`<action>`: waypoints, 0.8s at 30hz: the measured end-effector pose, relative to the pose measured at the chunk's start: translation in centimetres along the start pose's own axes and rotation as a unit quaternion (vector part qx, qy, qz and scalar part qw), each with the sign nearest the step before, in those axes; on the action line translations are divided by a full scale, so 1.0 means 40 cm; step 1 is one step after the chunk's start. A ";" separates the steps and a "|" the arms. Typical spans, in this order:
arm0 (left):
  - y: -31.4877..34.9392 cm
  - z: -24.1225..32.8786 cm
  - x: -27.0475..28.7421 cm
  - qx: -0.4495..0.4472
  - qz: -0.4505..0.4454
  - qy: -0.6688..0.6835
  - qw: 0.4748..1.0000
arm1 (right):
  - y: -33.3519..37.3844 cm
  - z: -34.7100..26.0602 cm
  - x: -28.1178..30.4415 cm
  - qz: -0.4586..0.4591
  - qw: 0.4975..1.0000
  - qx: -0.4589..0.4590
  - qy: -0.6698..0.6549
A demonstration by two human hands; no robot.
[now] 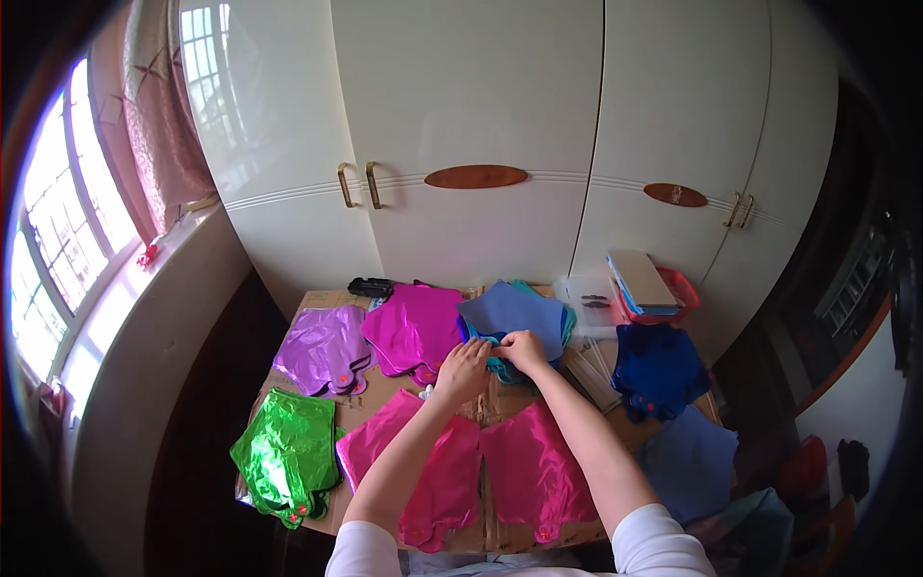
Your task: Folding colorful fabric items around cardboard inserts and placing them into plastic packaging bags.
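Observation:
At the near edge of a blue-grey stack of flat foil sheets (514, 313), my two hands meet, fingertips almost touching. The sheets look like uninflated foil balloons, with teal and dark blue layers showing at the rim. My left hand (463, 370) lies with its fingers bent over the stack's edge. Beside it, my right hand (520, 350) pinches the teal edge between thumb and fingers. The fingertips partly hide what is held. Below my forearms lie two hot-pink foil stacks, the left one (452, 481) and the right one (538, 471).
Around them on the cardboard-covered table (385, 387) lie lilac (322, 346), magenta (413, 327), green (286, 442), dark blue (659, 370) and pale blue (687, 457) foil stacks. At the back are a black object (370, 288) and a red basket (681, 296) with books (644, 279). White cabinets (461, 96) stand behind.

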State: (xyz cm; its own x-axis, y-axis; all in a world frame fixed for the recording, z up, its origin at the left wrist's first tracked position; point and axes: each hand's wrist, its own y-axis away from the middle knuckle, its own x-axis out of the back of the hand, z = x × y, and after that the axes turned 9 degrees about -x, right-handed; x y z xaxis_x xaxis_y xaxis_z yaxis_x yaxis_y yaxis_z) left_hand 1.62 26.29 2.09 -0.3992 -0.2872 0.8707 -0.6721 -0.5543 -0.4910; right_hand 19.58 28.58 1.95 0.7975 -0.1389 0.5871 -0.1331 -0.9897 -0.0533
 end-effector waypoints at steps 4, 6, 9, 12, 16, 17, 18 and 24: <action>-0.012 -0.009 -0.018 0.013 -0.126 0.060 0.990 | -0.034 0.054 0.007 0.000 0.995 -0.025 -0.095; -0.012 -0.017 -0.034 0.003 -0.156 0.076 0.985 | -0.063 0.077 0.004 -0.023 0.970 -0.065 -0.231; -0.011 -0.021 -0.048 -0.018 -0.157 0.077 0.984 | -0.083 0.092 0.055 0.052 0.928 -0.127 -0.346; 0.003 -0.023 -0.078 0.001 -0.145 0.064 0.987 | -0.116 0.096 0.194 0.170 0.936 -0.081 -0.296; -0.027 0.007 -0.051 -0.007 -0.176 0.066 0.982 | -0.125 0.037 0.439 0.366 0.912 0.078 -0.168; -0.032 0.011 -0.047 -0.003 -0.187 0.072 0.980 | -0.121 -0.004 0.480 0.377 0.910 0.100 -0.142; -0.023 0.005 -0.052 0.000 -0.182 0.062 0.981 | -0.107 -0.069 0.477 0.439 0.875 0.181 -0.098; -0.006 -0.005 -0.034 0.008 -0.133 0.062 0.989 | -0.048 -0.327 0.303 0.350 0.742 0.524 0.230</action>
State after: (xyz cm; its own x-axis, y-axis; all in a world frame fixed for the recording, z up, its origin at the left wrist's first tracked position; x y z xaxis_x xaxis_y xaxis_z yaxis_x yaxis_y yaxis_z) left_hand 2.21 26.97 1.01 -0.2833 -0.0326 0.9585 -0.7535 -0.6106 -0.2435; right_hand 21.80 29.27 19.73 0.4322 -0.8433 0.3196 0.3024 -0.1984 -0.9323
